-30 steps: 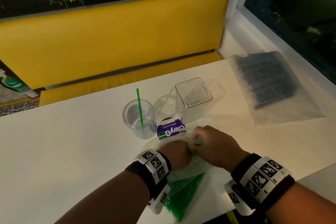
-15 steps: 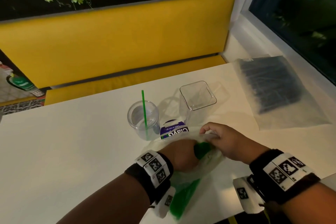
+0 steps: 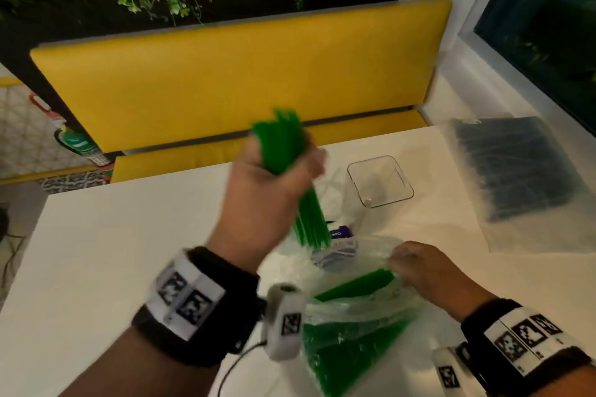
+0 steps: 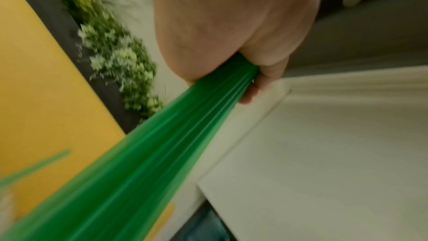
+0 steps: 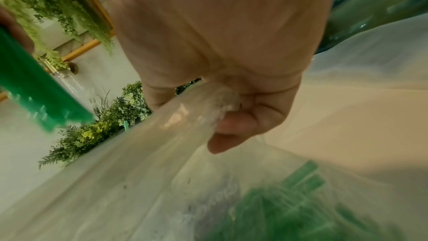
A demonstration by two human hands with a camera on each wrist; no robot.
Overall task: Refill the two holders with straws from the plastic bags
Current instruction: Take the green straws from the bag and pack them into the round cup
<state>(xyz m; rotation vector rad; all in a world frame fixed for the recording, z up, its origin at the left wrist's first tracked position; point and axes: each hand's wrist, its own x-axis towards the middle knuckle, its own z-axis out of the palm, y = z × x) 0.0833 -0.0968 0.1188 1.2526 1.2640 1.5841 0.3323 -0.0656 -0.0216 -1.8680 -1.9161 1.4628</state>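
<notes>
My left hand [image 3: 274, 167] is raised above the table and grips a bundle of green straws [image 3: 292, 167], seen close in the left wrist view as green straws [image 4: 143, 157] running out of my fist [image 4: 231, 30]. My right hand [image 3: 419, 267] pinches the mouth of the clear plastic bag [image 3: 354, 325], which holds more green straws [image 3: 348, 351]; the right wrist view shows my fingers [image 5: 243, 122] on the bag's rim [image 5: 162, 127]. The square clear holder [image 3: 380, 180] stands empty beyond. The round cup is hidden behind my left hand.
A second bag of dark straws [image 3: 509, 171] lies at the right on the white table [image 3: 129, 235]. A purple-and-white label [image 3: 338, 232] shows by the bag's mouth. A yellow bench [image 3: 242, 74] runs behind the table, with plants above.
My left hand has come out of the bag with a bundle of green straws and risen up and forward. My right hand keeps hold of the bag's mouth.
</notes>
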